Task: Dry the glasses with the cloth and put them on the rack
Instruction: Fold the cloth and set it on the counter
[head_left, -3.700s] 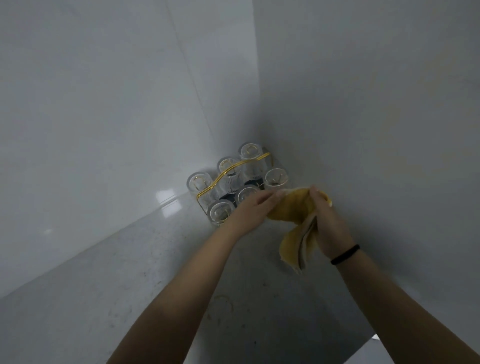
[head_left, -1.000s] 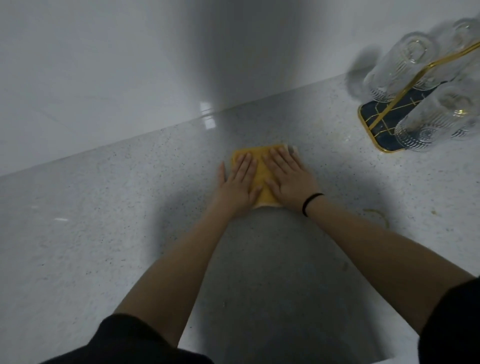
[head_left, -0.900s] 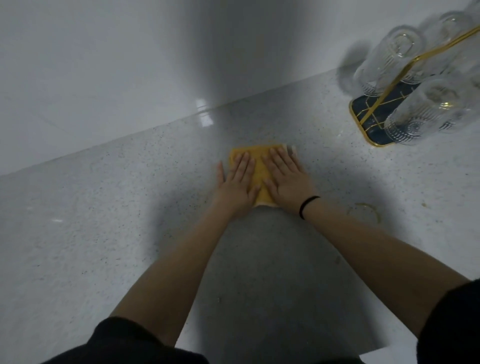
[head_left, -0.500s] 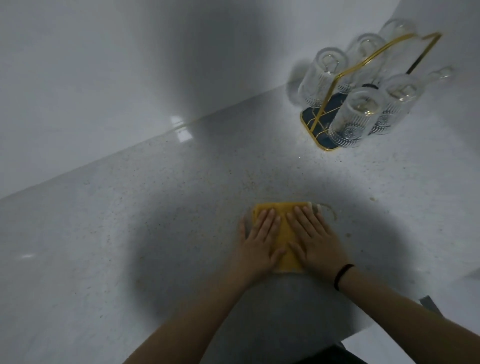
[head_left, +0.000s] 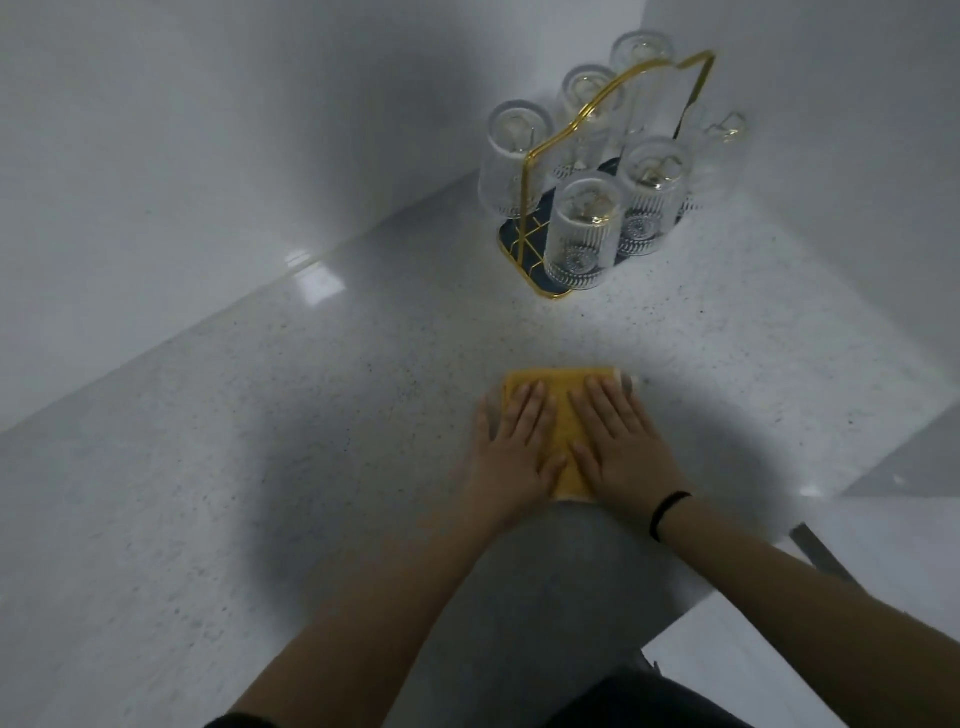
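A folded yellow cloth (head_left: 562, 395) lies flat on the speckled white counter (head_left: 260, 493). My left hand (head_left: 514, 452) rests palm down on its left part and my right hand (head_left: 623, 447) on its right part, fingers spread, holding nothing. Beyond the cloth, in the corner, stands a gold wire rack (head_left: 613, 119) with a dark base. Several ribbed clear glasses sit upside down on it, the nearest one (head_left: 584, 228) at the front. Both hands are well apart from the rack.
White walls meet behind the rack and close in the counter at the back and right. The counter's front edge (head_left: 727, 592) runs diagonally at the lower right, with a lower white surface beyond it. The counter stretches wide to the left.
Earlier both hands held the cloth up by the rack. Now it lies folded on the counter under both flat palms. Over the last second the view shifted, while the hands stayed on the cloth.
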